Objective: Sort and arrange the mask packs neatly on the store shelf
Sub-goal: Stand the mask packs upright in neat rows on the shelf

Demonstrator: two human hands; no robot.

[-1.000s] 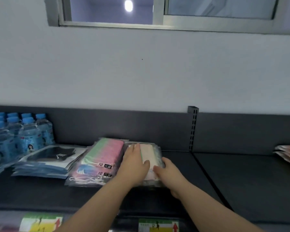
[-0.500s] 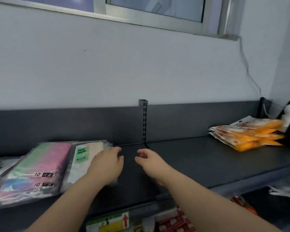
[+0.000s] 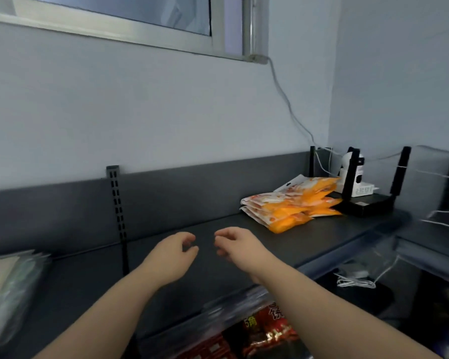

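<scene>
A loose pile of orange and white mask packs [image 3: 288, 207] lies at the far right of the dark shelf [image 3: 244, 234]. At the left edge, a stack of pale packs in clear wrap [image 3: 8, 283] is partly cut off and blurred. My left hand [image 3: 170, 255] and my right hand [image 3: 237, 248] hover side by side over the bare middle of the shelf, fingers loosely curled, holding nothing. Both hands are well short of the orange pile.
A black router with upright antennas [image 3: 366, 203] and a small white camera [image 3: 351, 172] stand behind the orange pile, with cables running up the wall. A slotted upright [image 3: 118, 211] divides the shelf back. Red snack packs [image 3: 265, 332] fill the shelf below.
My hands have left the pale mask stack and moved right across the shelf. The view has swung right, so the stack slid to the left edge and the orange pile came closer.
</scene>
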